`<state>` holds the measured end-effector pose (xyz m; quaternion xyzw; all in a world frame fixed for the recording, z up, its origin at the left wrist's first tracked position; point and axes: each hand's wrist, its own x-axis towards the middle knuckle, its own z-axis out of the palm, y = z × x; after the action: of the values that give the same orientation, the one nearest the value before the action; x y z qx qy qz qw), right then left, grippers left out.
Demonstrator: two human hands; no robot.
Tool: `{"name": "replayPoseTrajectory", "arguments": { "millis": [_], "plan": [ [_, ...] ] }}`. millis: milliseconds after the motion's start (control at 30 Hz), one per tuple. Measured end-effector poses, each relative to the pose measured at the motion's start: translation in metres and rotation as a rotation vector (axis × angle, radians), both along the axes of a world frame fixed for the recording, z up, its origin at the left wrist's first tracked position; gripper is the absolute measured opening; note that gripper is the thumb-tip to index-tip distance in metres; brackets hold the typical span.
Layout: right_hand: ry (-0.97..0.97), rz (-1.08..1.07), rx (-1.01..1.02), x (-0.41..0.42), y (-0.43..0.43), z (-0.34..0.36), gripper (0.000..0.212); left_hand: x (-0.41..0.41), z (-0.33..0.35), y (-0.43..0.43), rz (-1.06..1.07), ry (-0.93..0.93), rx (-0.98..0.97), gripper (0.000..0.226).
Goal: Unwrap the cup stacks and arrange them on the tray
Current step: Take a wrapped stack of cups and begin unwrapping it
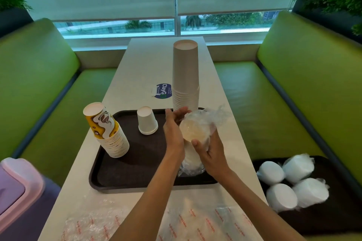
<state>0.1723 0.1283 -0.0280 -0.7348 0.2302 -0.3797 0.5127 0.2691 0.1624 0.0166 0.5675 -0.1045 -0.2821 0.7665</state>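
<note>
A stack of white cups in clear plastic wrap (pixel 195 133) stands on the right part of the dark tray (pixel 137 178). My right hand (pixel 210 152) grips its side, thumb on the top end. My left hand (pixel 173 129) lies against the stack's left side with its fingers reaching to the loosened wrap at the top. On the tray also stand a tall white cup stack (pixel 185 76), a small white cup stack (pixel 147 120) and a yellow printed cup stack (pixel 106 129), all upside down.
A second dark tray (pixel 337 215) on the right seat holds several wrapped white cup stacks (pixel 293 182). Loose plastic wrappers (pixel 195 223) lie on the near table edge. A pink-lidded bin (pixel 19 186) stands at lower left. Green benches flank the table.
</note>
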Motion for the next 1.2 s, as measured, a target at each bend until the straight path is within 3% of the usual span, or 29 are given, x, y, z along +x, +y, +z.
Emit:
{"name": "replayPoseTrajectory", "arguments": {
  "millis": [100, 267, 533, 633, 767, 833, 933, 1033, 1200],
  "plan": [
    [0.000, -0.023, 0.025, 0.004, 0.005, -0.012, 0.073, -0.008, -0.002, -0.002, -0.001, 0.071, 0.003, 0.054],
    [0.066, 0.017, 0.006, 0.005, -0.005, -0.040, 0.093, -0.010, -0.027, 0.002, 0.019, 0.135, 0.040, 0.049],
    [0.351, 0.189, -0.035, -0.012, -0.027, -0.069, 0.092, -0.012, -0.061, 0.000, 0.041, 0.185, 0.085, 0.046],
    [0.465, 0.195, -0.131, -0.017, -0.033, -0.070, 0.085, -0.009, -0.074, 0.000, 0.026, 0.147, 0.147, 0.045],
    [0.633, 0.227, -0.301, -0.025, -0.036, -0.065, 0.094, -0.003, -0.088, 0.011, 0.032, 0.026, 0.247, 0.037],
    [0.568, 0.226, -0.221, -0.030, -0.034, -0.054, 0.093, 0.003, -0.082, 0.015, 0.056, -0.002, 0.234, 0.036],
    [0.303, 0.098, -0.045, -0.037, -0.025, -0.034, 0.102, 0.012, -0.049, 0.016, 0.043, -0.018, 0.140, 0.038],
    [0.120, -0.014, -0.049, -0.024, -0.016, -0.011, 0.097, 0.013, -0.011, 0.010, 0.021, -0.034, 0.042, 0.040],
    [0.051, 0.028, -0.014, -0.003, -0.005, -0.007, 0.090, -0.007, 0.004, -0.003, -0.026, 0.013, 0.034, 0.051]
  ]
}}
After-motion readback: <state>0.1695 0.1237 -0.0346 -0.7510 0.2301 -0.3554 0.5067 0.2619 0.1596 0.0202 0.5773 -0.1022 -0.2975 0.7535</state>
